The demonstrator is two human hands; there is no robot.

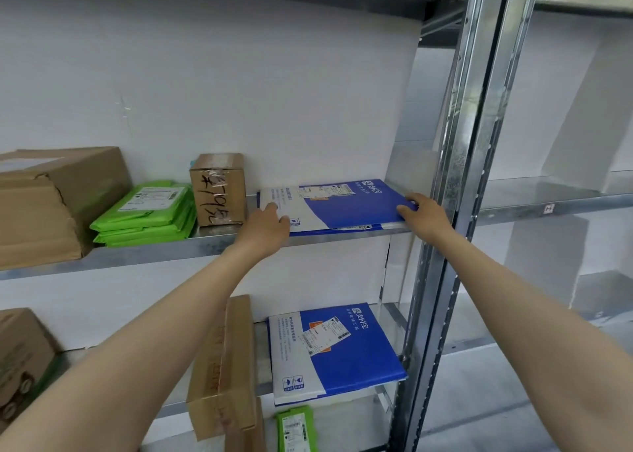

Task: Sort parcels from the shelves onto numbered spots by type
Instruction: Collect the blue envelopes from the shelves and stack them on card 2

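My left grip (270, 225) and right grip (423, 211) clasp the blue-and-white mailer (346, 208) (flat, long axis along the shelf (171, 251)) at opposite ends.

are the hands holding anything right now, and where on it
Both hands are on the blue and white mailer lying on the upper shelf: left hand at its left front corner, right hand at its right edge. It is not lifted yet.

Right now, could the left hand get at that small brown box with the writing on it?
Probably yes. The left hand rests on the blue-and-white envelope right beside the small brown box, with nothing between them.
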